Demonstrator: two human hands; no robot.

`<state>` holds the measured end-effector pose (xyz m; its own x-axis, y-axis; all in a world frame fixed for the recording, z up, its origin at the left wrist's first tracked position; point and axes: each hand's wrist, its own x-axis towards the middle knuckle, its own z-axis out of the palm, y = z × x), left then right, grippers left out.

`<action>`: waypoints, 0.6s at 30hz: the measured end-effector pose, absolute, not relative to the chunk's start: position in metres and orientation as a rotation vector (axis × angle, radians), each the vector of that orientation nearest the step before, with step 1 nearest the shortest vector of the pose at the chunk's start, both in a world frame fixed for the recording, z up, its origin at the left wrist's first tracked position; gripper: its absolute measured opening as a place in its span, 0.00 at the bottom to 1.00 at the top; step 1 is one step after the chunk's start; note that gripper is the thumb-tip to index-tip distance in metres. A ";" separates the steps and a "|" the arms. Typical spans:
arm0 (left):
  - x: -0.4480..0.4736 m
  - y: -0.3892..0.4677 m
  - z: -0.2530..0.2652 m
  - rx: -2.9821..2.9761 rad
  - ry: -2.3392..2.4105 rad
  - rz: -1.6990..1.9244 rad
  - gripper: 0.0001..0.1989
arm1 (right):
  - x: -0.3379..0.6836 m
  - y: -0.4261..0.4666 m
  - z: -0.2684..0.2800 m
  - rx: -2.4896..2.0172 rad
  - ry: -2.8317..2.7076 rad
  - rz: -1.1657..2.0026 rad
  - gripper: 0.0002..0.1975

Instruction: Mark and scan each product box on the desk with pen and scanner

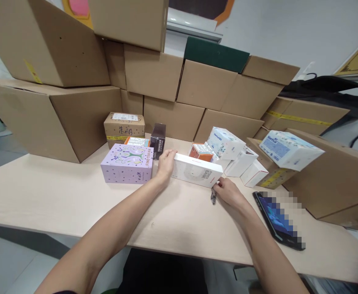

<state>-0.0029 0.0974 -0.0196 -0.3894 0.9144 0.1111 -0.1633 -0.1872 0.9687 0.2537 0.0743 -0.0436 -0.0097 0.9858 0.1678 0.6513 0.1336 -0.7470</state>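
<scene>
A long white power bank box (pixel 194 169) stands on its narrow side on the table, its printed face turned towards me. My left hand (pixel 166 166) is wrapped round the box's left end. At the lower right corner, my right hand (pixel 228 192) has its fingers curled in against the box; some fingertips are hidden. A small dark, partly shiny object (pixel 213 197) shows just below those fingertips. I cannot tell whether it is held or lies on the table. Left of my left hand sits a purple tea box (pixel 126 163), with a dark brown box (pixel 158 141) behind it.
An orange box (pixel 201 152), white boxes (pixel 238 161) and a tissue pack (pixel 226 143) are behind and right. Another tissue pack (pixel 289 149) rests on a carton. A dark phone-like device (pixel 277 218) lies at right. Large cardboard boxes (pixel 154 71) wall the back.
</scene>
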 end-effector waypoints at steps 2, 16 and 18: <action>-0.002 0.098 -0.020 0.941 1.262 1.687 0.08 | 0.255 0.072 -0.038 -1.598 -1.774 0.657 0.05; 0.002 0.097 -0.014 0.940 1.268 1.352 0.12 | 0.269 0.079 -0.044 -1.697 -1.764 0.479 0.05; 0.000 0.096 -0.012 0.949 1.263 1.282 0.14 | 0.270 0.081 -0.045 -1.678 -1.796 0.455 0.07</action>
